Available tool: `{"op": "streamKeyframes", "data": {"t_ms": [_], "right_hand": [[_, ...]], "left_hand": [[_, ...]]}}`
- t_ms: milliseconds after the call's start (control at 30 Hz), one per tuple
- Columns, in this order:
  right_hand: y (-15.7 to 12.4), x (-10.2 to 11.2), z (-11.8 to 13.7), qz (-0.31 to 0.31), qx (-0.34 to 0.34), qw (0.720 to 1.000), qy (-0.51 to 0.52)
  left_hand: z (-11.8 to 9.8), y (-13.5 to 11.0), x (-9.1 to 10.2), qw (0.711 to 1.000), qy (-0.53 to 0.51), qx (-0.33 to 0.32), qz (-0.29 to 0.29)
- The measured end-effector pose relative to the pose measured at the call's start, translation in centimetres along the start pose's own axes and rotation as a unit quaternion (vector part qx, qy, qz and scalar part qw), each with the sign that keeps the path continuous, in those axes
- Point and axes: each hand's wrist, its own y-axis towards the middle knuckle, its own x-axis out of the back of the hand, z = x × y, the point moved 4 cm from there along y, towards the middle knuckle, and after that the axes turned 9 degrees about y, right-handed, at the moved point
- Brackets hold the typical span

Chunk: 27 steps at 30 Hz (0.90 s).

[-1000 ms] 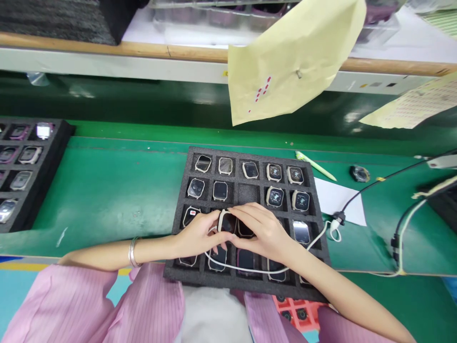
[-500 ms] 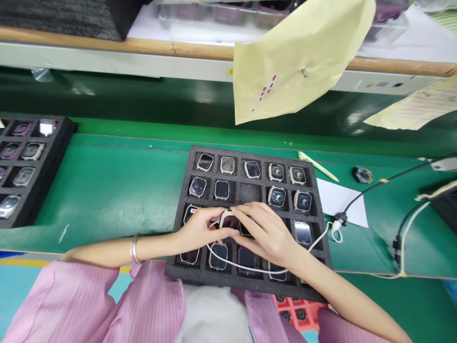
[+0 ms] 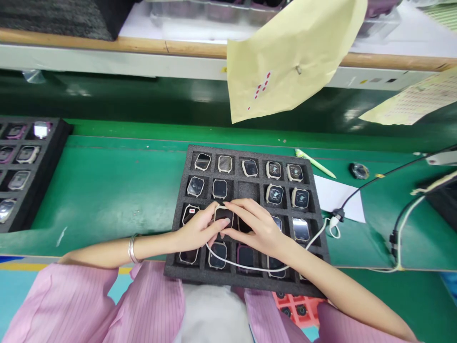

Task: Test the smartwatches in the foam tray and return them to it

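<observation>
Both my hands hold one smartwatch case (image 3: 223, 215) with a pale frame and dark screen, above a black foam tray (image 3: 246, 281). My left hand (image 3: 198, 229) grips its left side, thumb over the lower part of the screen. The fingers of my right hand (image 3: 257, 226) close on its right edge. A white cable (image 3: 246, 267) runs from under my left fingers across the tray to a black connector (image 3: 337, 216) at the right; whether it joins the watch is hidden. Strapless watches, such as a lit one (image 3: 274, 194), sit in the tray's compartments.
Another foam tray (image 3: 46, 166) with watches stands at the left. To the right are a white paper (image 3: 352, 204), a green pen (image 3: 316, 163), a round watch (image 3: 359, 170) and black cables. Yellow paper (image 3: 289, 66) hangs from the shelf. A red tray (image 3: 298, 309) shows below the bench edge.
The watch in my hands has turned so its screen faces up more squarely. My left thumb has moved onto the screen, and my right fingers have shifted slightly left. The view has shifted a little.
</observation>
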Motion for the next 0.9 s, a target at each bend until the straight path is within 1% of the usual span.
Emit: {"op": "streamKeyframes", "data": {"t_ms": [100,200,300,500,600,800,833,900], "right_hand": [[0.0,0.3,0.1,-0.009,0.011,1.000,0.027],[0.3,0.8,0.3,-0.013,0.002,0.995,0.103],[0.6,1.3,0.6,-0.017,-0.012,0.985,0.173],[0.6,1.0,0.8,-0.032,-0.029,0.986,0.163],[0.4,0.8,0.9,-0.037,-0.045,0.982,0.181],[0.6,1.0,1.3,-0.053,-0.068,0.973,0.213],[0.6,1.0,1.4,-0.055,-0.076,0.971,0.221],[0.8,0.9,1.3,-0.062,-0.098,0.965,0.235]], "left_hand": [[-0.4,0.0,0.0,0.999,-0.040,-0.022,-0.021],[-0.9,-0.2,0.1,0.997,-0.049,-0.040,-0.040],[-1.0,-0.4,0.0,0.997,-0.044,-0.038,-0.046],[-0.4,-0.6,-0.2,0.999,-0.014,-0.026,-0.033],[-0.4,-0.5,-0.1,0.998,0.009,-0.046,-0.040],[-1.0,-0.5,0.0,0.987,0.118,-0.098,-0.045],[-1.1,-0.5,0.0,0.987,0.121,-0.099,-0.039],[-1.1,-0.6,-0.2,0.993,0.082,-0.082,-0.017]]}}
